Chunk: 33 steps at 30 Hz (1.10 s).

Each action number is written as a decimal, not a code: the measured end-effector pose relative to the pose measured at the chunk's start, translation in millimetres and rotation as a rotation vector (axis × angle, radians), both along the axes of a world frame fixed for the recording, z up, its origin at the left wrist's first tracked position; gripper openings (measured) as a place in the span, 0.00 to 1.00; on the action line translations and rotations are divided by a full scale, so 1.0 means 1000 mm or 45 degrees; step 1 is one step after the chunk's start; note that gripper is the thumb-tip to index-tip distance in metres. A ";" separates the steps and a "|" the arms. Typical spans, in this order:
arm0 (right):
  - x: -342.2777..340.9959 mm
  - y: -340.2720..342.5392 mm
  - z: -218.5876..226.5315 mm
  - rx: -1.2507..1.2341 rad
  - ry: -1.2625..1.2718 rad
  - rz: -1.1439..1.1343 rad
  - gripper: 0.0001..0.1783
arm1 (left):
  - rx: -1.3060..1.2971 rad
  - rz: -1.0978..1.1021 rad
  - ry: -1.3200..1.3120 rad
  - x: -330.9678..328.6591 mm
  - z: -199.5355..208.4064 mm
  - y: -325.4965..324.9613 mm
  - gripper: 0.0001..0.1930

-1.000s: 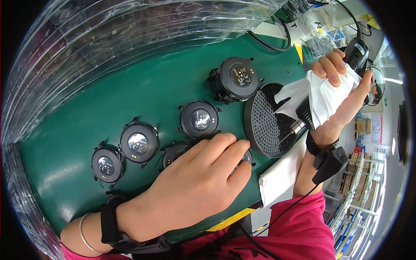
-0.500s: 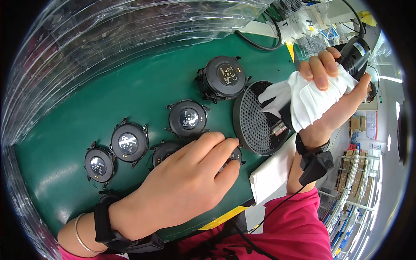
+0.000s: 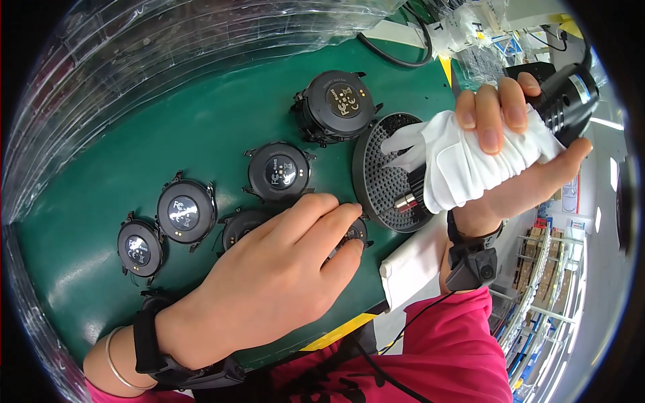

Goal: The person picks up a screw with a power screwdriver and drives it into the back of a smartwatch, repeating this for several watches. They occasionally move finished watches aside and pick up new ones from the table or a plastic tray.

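Note:
My left hand (image 3: 269, 275) is closed over a round black smartwatch case (image 3: 355, 232), its thumb and fingers at the rim and covering most of it. Held aloft in my right hand (image 3: 500, 127) is a black electric screwdriver (image 3: 571, 101) with white cloth (image 3: 463, 161) wrapped round its body. The tool's metal tip (image 3: 405, 203) hangs over a round black perforated tray (image 3: 376, 154). Another watch case (image 3: 242, 225) is partly hidden beneath my left hand. Beyond it lies a face-down watch case (image 3: 279, 171), with two more (image 3: 186, 211) farther left.
A stack of watch cases (image 3: 336, 104) stands left of the tray on the green mat (image 3: 101, 195). Clear plastic packaging (image 3: 168, 74) walls the far and left sides. A folded white cloth (image 3: 410, 265) lies by the near edge, and a black cable (image 3: 396, 60) curls at the back.
The screwdriver in my right hand has tilted flatter, its tip shifting slightly left. My left hand keeps its grip on the watch case. The whole view has shifted a little.

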State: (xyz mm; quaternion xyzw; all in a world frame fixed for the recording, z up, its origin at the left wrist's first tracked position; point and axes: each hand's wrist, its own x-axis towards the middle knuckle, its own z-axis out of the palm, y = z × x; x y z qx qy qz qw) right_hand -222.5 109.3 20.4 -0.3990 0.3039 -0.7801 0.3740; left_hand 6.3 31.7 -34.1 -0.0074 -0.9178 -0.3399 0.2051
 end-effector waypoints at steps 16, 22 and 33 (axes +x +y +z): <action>0.052 0.000 0.016 -0.140 0.236 0.157 0.42 | 0.021 0.013 0.024 0.045 0.010 -0.004 0.18; 0.062 0.000 0.016 -0.214 0.346 0.102 0.40 | 0.030 0.002 0.020 0.047 0.010 -0.005 0.18; 0.063 0.009 0.036 -0.210 0.904 0.210 0.33 | 0.027 0.074 0.132 0.035 0.007 0.004 0.15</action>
